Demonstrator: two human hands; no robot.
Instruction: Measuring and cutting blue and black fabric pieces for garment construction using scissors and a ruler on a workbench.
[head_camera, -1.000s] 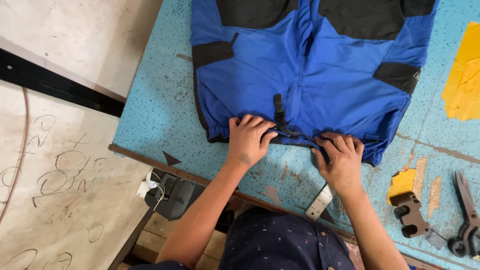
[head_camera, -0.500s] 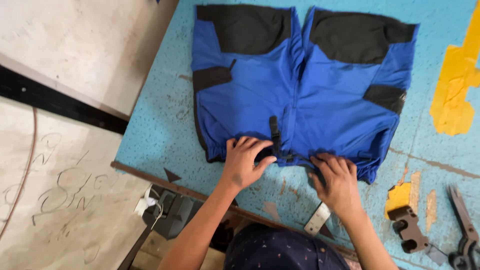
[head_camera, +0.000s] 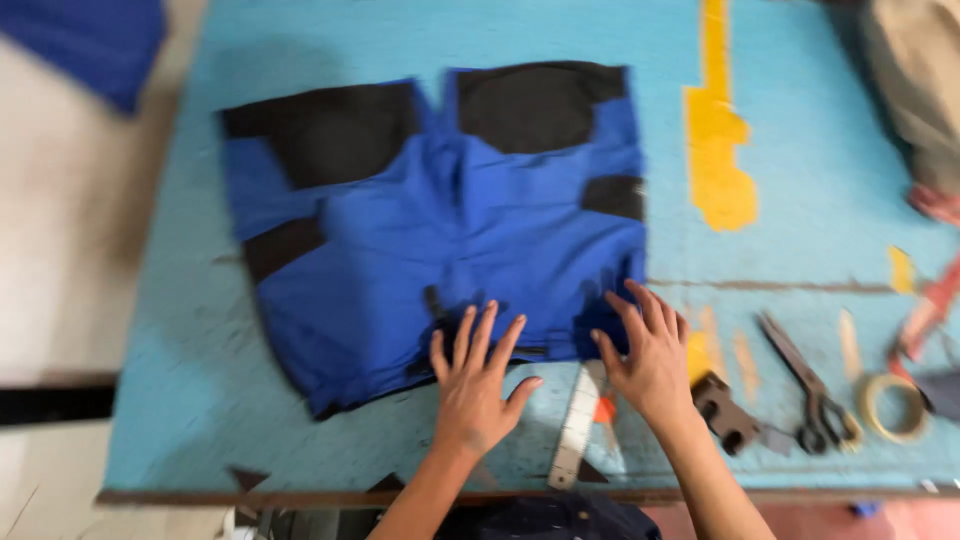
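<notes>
My left hand (head_camera: 478, 385) lies flat with fingers spread, pressing on the near edge of the blue shorts (head_camera: 440, 250). My right hand (head_camera: 648, 355) is also open, fingers splayed, its fingertips touching the shorts' near right corner. Between my hands a pale ruler (head_camera: 578, 425) rests on the light blue surface (head_camera: 180, 400). To the right lie a dark metal tool (head_camera: 728, 412), scissors (head_camera: 812, 385) and a roll of tape (head_camera: 895, 405). The shorts spread flat, black patches at the far end. Beyond, a yellow paint mark (head_camera: 720, 130) streaks the surface.
</notes>
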